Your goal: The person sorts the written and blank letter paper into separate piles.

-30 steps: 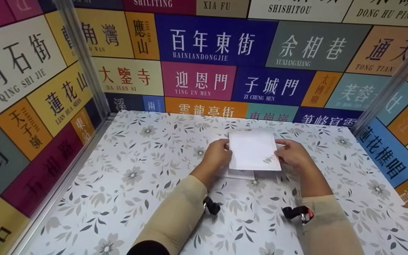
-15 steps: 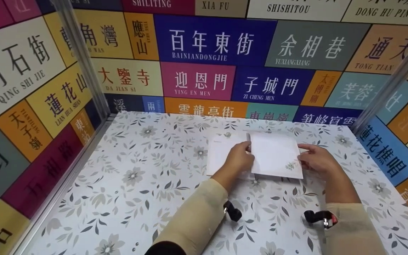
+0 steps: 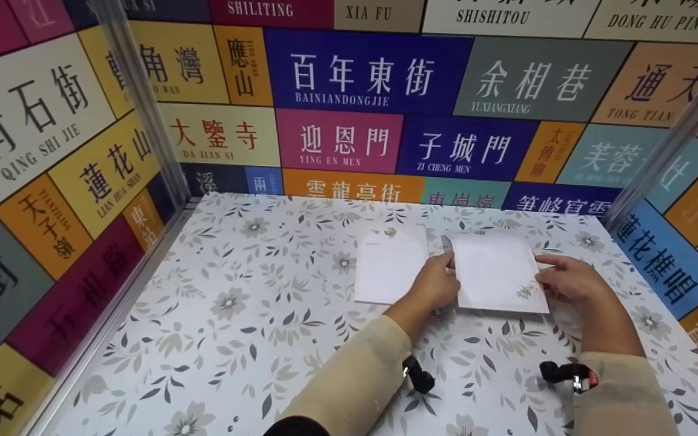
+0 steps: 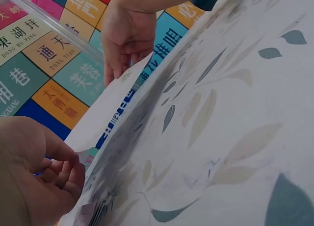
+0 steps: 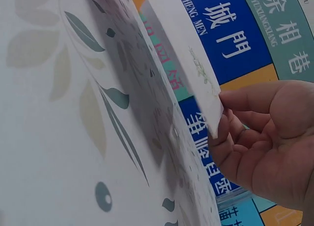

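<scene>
A white paper sheet (image 3: 497,272) with a small green leaf print in its lower right corner is held slightly above the table. My left hand (image 3: 435,281) pinches its left edge between thumb and fingers. At the opposite edge, my right hand (image 3: 570,278) pinches the sheet near the printed corner, seen close up in the right wrist view. A square white notepad (image 3: 388,272), with a leaf print at its top, lies flat to the left, beside my left hand. A narrow grey strip shows by the sheet's upper left edge; what it is I cannot tell.
A white tablecloth (image 3: 228,339) with grey flowers and leaves covers the table. Colourful panels (image 3: 373,72) with Chinese lettering enclose the back and sides, with a clear corner strip (image 3: 143,97) at the left.
Both hands have moved right, carrying the sheet with them, and slightly toward the front. The notepad, earlier mostly covered by the sheet and left hand, has come into view on the left.
</scene>
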A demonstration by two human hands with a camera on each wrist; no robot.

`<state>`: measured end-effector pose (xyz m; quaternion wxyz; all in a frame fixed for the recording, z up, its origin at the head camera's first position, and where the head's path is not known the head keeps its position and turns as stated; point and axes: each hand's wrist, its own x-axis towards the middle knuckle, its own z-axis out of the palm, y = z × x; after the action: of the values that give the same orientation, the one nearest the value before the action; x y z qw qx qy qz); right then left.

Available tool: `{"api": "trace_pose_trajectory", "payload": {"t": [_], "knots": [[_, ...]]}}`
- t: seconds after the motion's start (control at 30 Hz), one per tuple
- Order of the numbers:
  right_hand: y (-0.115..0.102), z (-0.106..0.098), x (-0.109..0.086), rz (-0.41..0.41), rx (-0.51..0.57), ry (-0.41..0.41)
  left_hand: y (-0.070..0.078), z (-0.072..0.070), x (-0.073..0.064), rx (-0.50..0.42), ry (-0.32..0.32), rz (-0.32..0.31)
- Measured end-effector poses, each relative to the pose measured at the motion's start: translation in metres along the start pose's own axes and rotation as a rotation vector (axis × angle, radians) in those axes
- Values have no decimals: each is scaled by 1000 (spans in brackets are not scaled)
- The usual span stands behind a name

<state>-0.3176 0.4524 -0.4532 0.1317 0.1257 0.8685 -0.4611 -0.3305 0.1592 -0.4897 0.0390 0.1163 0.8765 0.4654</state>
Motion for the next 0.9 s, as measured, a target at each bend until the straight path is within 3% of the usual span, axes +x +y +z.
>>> {"api": "trace_pose_trajectory", "payload": {"t": [0.3,0.67,0.9], "knots": [[6,9,2,-20,-25,-2,0,1,-5,-113,-15,-112],[6,13,5,-8,-211,-29,-1,3,-9,39,-59,-100],[6,13,4,-24,-290,-47,-2,3,-10,64,-82,-101]]}}
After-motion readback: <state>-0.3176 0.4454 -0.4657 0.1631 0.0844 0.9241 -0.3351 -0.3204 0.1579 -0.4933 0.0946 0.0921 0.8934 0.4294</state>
